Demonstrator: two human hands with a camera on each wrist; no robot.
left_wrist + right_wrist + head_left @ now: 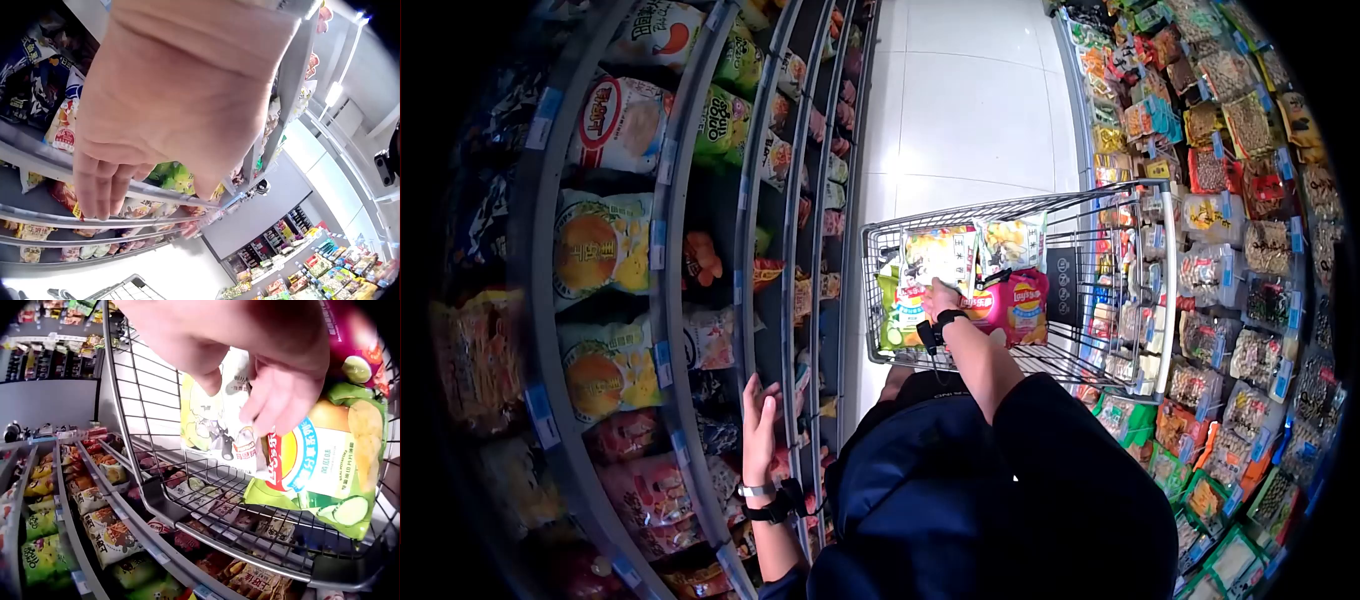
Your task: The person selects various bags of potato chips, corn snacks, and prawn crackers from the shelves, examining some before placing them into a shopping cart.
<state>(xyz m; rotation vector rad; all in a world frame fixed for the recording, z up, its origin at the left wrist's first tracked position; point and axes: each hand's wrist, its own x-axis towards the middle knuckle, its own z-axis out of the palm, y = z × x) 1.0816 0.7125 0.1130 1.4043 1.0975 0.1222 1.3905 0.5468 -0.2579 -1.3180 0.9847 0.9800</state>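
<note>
The white snack bag (945, 258) lies in my shopping cart (1168, 300), near the basket's left end, its printed front turned up toward me. In the right wrist view its longer visible side runs from under my fingers toward the basket's end wires, though part of it is covered, so I cannot fix the full long axis. My right hand (943, 298) is over the bag's near part, fingers bent, thumb and fingertips apart; I cannot tell whether they pinch it or only touch it. My left hand (762, 430) holds nothing, fingers loosely straight, well apart from the bag, outside the basket's near left corner and beside the shelf (667, 160). A second white bag (1012, 240) sits just right of the first, by the far rim; pink chip bags (1028, 300) and a green chip bag (340, 469) crowd the near side. Wire mesh gives room toward the right end, and pale floor (980, 90) stretches beyond the far rim.
</note>
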